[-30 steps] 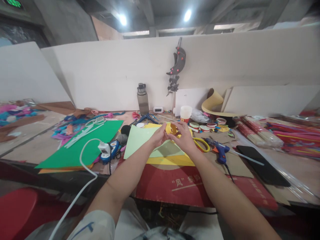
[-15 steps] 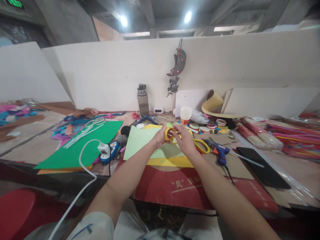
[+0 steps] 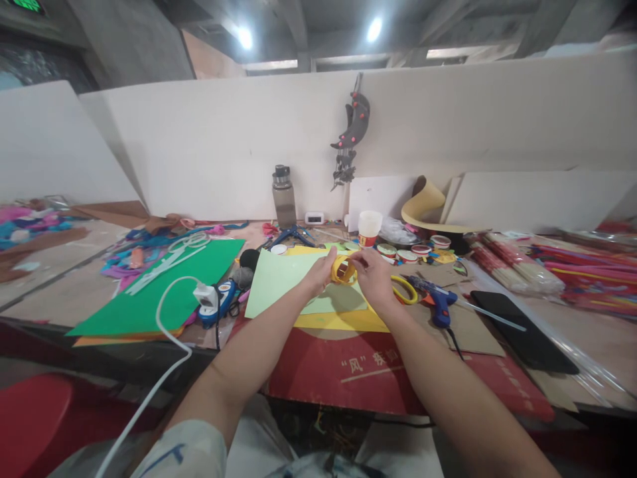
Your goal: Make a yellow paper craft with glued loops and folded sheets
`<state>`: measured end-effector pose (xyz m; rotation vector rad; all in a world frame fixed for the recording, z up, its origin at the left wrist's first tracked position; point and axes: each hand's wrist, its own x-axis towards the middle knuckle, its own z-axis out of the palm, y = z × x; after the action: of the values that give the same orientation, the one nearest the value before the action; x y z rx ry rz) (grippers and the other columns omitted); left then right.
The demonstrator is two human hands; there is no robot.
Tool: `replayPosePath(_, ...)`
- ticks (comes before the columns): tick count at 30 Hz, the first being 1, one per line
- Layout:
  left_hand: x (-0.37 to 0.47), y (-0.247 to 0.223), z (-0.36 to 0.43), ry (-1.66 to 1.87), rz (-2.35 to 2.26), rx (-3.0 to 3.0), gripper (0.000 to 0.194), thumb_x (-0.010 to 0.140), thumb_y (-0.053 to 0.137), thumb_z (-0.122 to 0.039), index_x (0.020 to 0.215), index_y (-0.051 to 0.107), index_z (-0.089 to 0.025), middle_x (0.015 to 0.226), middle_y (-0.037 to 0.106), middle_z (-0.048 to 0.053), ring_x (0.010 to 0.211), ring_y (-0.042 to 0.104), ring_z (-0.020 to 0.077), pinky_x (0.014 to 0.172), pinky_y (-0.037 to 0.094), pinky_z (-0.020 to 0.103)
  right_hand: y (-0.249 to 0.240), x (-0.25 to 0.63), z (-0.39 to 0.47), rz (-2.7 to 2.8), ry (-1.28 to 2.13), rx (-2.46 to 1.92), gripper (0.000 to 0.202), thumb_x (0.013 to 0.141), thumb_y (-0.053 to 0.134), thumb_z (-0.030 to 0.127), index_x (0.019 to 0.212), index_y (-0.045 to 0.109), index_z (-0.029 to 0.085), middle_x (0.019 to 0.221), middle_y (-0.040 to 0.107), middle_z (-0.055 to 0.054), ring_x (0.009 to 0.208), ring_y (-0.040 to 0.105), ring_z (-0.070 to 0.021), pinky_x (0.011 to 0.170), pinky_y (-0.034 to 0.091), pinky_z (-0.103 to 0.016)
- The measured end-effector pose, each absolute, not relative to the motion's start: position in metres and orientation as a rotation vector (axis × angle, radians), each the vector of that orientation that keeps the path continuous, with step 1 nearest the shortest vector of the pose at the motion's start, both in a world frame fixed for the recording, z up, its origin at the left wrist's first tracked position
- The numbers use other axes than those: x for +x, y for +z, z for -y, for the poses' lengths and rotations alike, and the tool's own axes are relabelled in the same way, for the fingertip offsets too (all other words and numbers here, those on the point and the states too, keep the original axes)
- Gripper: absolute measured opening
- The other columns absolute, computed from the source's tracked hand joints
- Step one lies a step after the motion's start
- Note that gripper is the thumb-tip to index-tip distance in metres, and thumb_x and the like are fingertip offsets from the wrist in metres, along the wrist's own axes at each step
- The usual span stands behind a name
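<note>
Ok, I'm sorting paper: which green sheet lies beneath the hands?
The pale green sheet, lying on yellow paper; the darker green sheet lies farther left, with white strips on it.

The yellow ring (image 3: 336, 271) is a small, round thing, similar to a short piece of tube. Its band looks rather wide for its size, and the hole in the middle is open, with a dark, reddish-brown colour seen in it. The ring is tilted, so that this opening is turned toward the person. It is held above the light green paper (image 3: 283, 285). The left hand (image 3: 319, 273) grips it at its left side. At its upper right edge are the fingertips of the right hand (image 3: 374, 273); whether they touch it cannot be told clearly.
</note>
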<state>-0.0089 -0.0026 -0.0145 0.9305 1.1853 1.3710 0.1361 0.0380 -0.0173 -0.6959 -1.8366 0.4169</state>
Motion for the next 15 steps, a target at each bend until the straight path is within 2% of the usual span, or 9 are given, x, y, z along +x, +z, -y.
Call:
replayPosePath(7,-0.0118,-0.009,0.0048,1.356,-1.148,0.873,0.06,0.091,0.044,-0.063,0.107,0.067,-0.01,0.083,0.073,0.013,0.062,0.065,0.0155,0.051,0.047,0.022,-0.0193,0.1359,-0.0392,1.795,0.423,-0.75,0.008,0.084,0.054,0.021,0.081,0.062,0.021,0.081,0.063,-0.005,0.077,0.058,-0.0204,0.072,0.048,-0.035)
replayPosePath(15,-0.0113,-0.0128,0.0045,1.286,-1.088,0.915,0.059,0.094,0.041,-0.059,0.111,0.066,-0.008,0.087,0.073,0.016,0.071,0.069,0.0196,0.055,0.053,0.026,-0.0257,0.1315,-0.0389,1.883,0.363,-0.731,0.01,0.084,0.053,0.019,0.08,0.062,0.021,0.082,0.062,-0.006,0.077,0.057,-0.0208,0.071,0.048,-0.035)
